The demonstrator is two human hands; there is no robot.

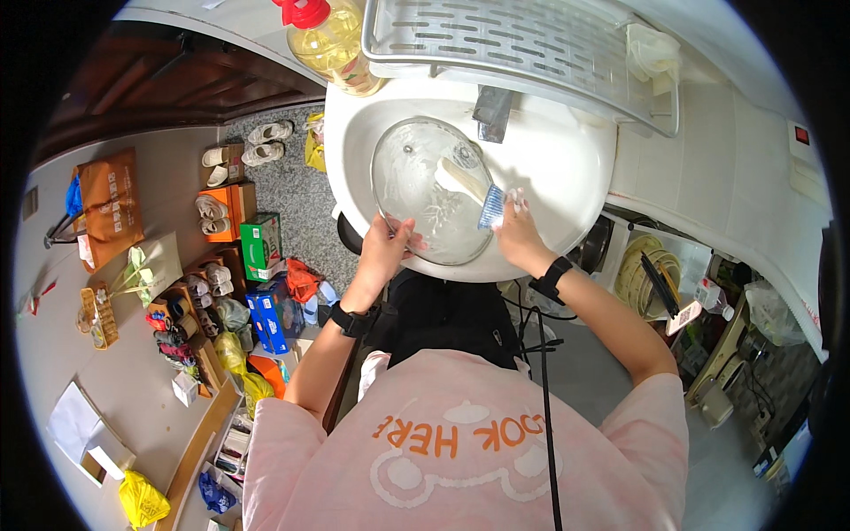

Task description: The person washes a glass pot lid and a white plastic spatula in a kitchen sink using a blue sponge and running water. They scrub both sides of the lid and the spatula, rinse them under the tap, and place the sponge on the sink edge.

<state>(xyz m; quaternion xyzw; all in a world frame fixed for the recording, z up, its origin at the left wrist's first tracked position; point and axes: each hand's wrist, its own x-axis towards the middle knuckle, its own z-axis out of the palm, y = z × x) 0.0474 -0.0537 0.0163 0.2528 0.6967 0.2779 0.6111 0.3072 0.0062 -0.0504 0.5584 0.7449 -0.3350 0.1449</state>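
In the white washbasin [564,186], a clear round glass lid [425,192] lies tilted over the left part of the bowl, with whitish suds on it. My left hand [395,242] grips its near-left rim, thumb on top. My right hand [516,222] has foam on its fingers and holds a brush with blue bristles [491,207] and a pale handle [458,180]. The handle reaches over the lid, and the bristles are beside my fingers. A grey metal faucet [493,113] stands at the basin's back, behind the lid.
A bottle of yellow oil [332,50] with a red cap stands at the basin's back left. Above the faucet hangs a slotted dish rack [491,40]. Stacked plates [647,272] sit low on the right. Shoes and boxes line the floor at left. A black cable [548,411] crosses my shirt.
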